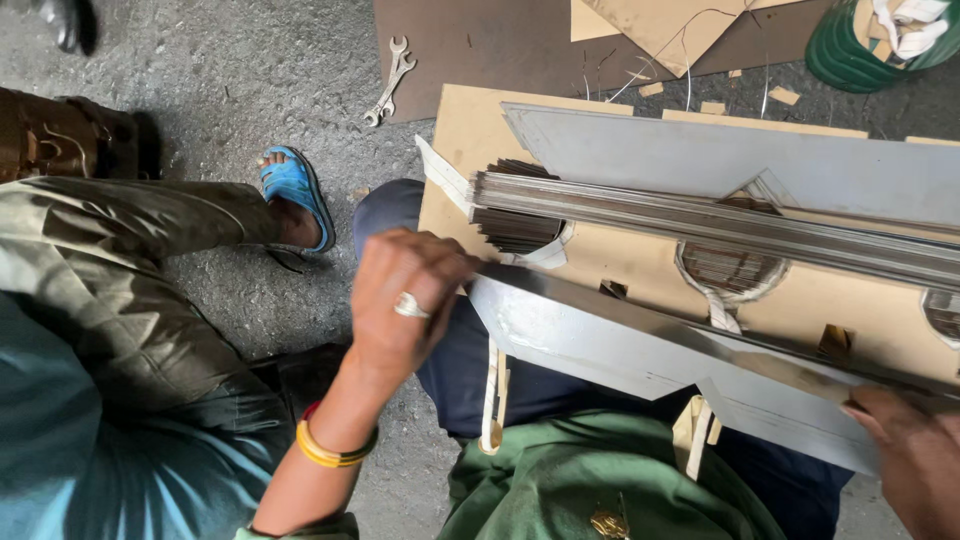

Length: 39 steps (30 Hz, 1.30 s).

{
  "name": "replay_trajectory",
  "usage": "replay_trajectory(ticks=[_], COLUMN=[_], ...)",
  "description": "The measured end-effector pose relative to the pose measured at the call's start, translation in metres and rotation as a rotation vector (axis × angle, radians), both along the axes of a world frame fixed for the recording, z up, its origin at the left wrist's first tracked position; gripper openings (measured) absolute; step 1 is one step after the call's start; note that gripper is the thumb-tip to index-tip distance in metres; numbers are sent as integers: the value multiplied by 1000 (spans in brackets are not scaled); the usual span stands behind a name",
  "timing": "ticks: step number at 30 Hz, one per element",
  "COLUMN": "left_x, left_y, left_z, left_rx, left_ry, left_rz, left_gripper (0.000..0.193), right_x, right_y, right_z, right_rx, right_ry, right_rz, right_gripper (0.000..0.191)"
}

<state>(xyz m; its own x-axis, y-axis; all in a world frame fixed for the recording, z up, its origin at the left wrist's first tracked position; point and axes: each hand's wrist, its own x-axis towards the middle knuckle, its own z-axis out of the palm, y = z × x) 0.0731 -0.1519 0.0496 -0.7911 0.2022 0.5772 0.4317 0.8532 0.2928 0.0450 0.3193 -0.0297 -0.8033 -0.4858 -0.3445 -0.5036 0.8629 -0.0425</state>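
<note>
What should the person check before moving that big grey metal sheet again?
1. Left hand gripping the sheet's left end: ok.
2. Right hand on the grey metal sheet: ok, fingertips on its right edge.
3. Sheet seated against the metal stack: cannot tell.
4. White tape hanging under the sheet: not ok, dangles loose.
5. Neighbour's foot in the blue sandal: ok, apart from the sheet.
6. Spanners on the floor: ok, out of the way.

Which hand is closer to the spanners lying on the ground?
Left. The left hand grips the near end of the grey metal sheet, below the spanners. The right hand presses the sheet's far end, at the picture's lower right corner.
</note>
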Motion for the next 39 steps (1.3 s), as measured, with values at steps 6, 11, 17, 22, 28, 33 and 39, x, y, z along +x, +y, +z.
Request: replay_trajectory(ticks=[6, 11, 17, 22, 28, 33, 39], left_x=[-25, -30, -24, -14, -12, -34, -46], left_y=[-12, -12, -13, -4, 18, 42, 71], left_z=[4, 8, 2, -7, -6, -8, -25], left_rx=[72, 61, 15, -26, -110, -163, 86], left_ry=[-7, -61, -43, -50, -91, 15, -93], left_rz=[195, 258, 273, 303, 302, 182, 42], left_gripper=[28, 25, 23, 22, 17, 23, 23], right_x=[-47, -69, -71, -80, -87, -85, -84], right_y=[-26, -63, -82, -78, -77, -79, -80], right_z=[10, 32, 59, 74, 70, 70, 70], right_rx=[-394, -325, -291, -364, -555, -616, -627], right_ry=[156, 218, 386, 554, 710, 694, 661], right_rz=[127, 121, 219, 323, 288, 229, 191], right_gripper=[28, 19, 21, 19, 17, 21, 21])
